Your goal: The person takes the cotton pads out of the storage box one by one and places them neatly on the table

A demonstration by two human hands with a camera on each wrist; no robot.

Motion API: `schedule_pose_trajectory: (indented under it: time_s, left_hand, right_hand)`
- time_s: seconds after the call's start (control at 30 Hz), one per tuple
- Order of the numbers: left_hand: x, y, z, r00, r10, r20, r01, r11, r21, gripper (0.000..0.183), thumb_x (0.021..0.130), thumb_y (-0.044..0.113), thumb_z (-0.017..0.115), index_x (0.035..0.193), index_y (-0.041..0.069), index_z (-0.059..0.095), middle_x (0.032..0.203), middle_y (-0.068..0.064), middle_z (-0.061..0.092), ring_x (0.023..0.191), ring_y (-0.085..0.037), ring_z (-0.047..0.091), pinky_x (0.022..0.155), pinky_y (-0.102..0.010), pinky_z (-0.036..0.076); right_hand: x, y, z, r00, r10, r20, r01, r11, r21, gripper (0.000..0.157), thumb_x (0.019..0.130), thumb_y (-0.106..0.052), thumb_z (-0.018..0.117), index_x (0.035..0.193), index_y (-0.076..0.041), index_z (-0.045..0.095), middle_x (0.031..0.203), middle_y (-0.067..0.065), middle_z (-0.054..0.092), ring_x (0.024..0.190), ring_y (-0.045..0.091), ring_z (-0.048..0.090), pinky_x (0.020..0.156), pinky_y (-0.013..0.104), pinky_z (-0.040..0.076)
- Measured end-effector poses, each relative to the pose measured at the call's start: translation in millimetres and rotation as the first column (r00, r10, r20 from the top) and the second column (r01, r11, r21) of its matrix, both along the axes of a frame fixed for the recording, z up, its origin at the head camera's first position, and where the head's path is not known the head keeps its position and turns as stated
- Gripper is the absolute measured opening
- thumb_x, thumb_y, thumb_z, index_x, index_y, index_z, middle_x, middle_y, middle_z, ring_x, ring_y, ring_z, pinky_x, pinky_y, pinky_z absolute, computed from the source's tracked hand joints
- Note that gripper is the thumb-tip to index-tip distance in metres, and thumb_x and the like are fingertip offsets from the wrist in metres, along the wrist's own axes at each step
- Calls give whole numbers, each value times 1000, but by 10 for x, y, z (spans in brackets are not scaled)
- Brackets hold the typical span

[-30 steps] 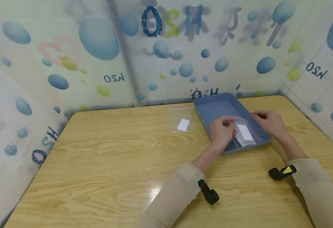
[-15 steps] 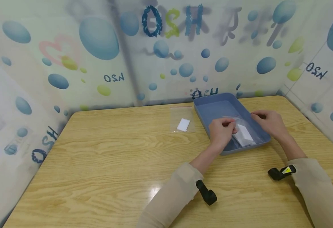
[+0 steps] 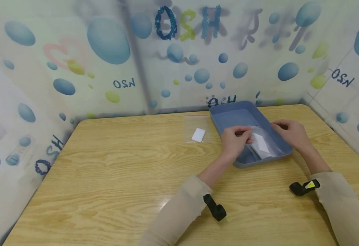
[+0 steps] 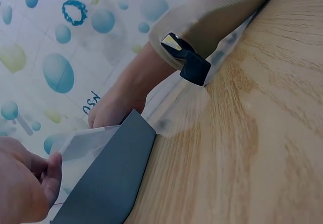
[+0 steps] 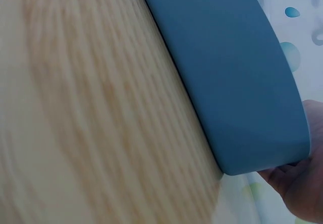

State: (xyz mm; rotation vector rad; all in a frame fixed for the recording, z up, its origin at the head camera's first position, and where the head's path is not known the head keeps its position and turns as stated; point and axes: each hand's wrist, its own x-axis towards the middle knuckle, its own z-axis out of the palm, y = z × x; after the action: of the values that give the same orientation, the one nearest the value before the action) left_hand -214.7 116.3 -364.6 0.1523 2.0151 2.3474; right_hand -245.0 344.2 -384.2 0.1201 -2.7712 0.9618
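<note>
Near the table's back right lies a shallow blue-grey tray (image 3: pixel 230 114). Inside its front part is a clear plastic bag (image 3: pixel 261 145) holding white flat pieces, too blurred to count. My left hand (image 3: pixel 234 141) pinches the bag's upper left edge between thumb and fingers, over the tray's left side. In the left wrist view, the clear bag (image 4: pixel 83 146) stretches from those fingertips toward the tray wall (image 4: pixel 118 166). At the tray's right rim, my right hand (image 3: pixel 291 134) grips the edge. The right wrist view shows the tray's outer side (image 5: pixel 232 82), with the right hand (image 5: pixel 307 183) partly behind its corner.
A smaller clear zip bag (image 3: pixel 187 131) with a white piece (image 3: pixel 198 135) lies on the wooden table (image 3: pixel 121 164), left of the tray. Behind the table hangs a patterned wall covering (image 3: pixel 148 68). Both sleeves carry black wrist-worn devices (image 3: pixel 215 207).
My left hand has shifted slightly left, drawing the upper edge of the bag with it. The right hand stays at the tray rim.
</note>
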Motion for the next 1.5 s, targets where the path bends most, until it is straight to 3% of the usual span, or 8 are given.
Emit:
schedule_pose_trajectory:
  time_s: [0.23, 0.5, 0.63, 0.97, 1.17, 1.5]
  left_hand:
    - [-45, -140, 67, 999, -53, -10, 53, 998, 43, 9, 94, -4, 67, 97, -9, 74, 74, -2, 66, 63, -9, 63, 64, -23, 58]
    - [-77, -287, 121, 998, -67, -11, 68, 997, 43, 9, 94, -1, 68, 97, -8, 74, 75, -7, 69, 64, -10, 64, 67, -27, 60]
    - [-83, -351, 148, 997, -74, -5, 74, 995, 60, 10, 94, 0, 69, 99, -7, 74, 79, -8, 69, 64, -10, 65, 70, -31, 61]
    - [-99, -539, 165, 995, -92, 48, 88, 992, 86, 12, 94, 0, 69, 104, -6, 74, 85, -7, 70, 69, -10, 66, 73, -27, 60]
    - [-126, -689, 150, 996, -77, 40, 74, 995, 64, 14, 95, 2, 70, 106, -6, 74, 88, -8, 71, 70, -10, 67, 77, -30, 60]
    - [-188, -911, 169, 997, -61, 37, 58, 996, 71, 15, 96, 2, 68, 107, -7, 73, 91, -10, 69, 73, -12, 66, 75, -25, 59]
  right_hand:
    - [14, -1, 10, 1000, -1, -3, 1, 1000, 1, 42, 104, -29, 57, 122, 7, 68, 113, 28, 68, 87, 11, 56, 66, 12, 41]
    - [-5, 0, -9, 1000, -11, 9, 11, 1000, 11, 42, 104, -30, 56, 123, 7, 67, 115, 29, 67, 99, 33, 60, 68, 15, 41]
    - [-10, 4, -11, 1000, -13, 7, 13, 1000, 9, 42, 104, -29, 57, 122, 7, 68, 115, 29, 67, 98, 32, 60, 66, 13, 41]
    - [1, 2, -8, 1000, -8, -1, 8, 1000, 13, 41, 104, -28, 57, 122, 7, 68, 114, 29, 67, 97, 33, 60, 65, 12, 40]
    - [2, 8, -18, 1000, -1, 3, 1, 1000, 7, 42, 105, -29, 56, 123, 7, 67, 114, 29, 67, 96, 30, 60, 66, 12, 40]
    - [17, -11, 0, 1000, 4, 4, -4, 1000, 3, 43, 105, -29, 55, 123, 8, 66, 114, 30, 66, 98, 34, 60, 66, 13, 40]
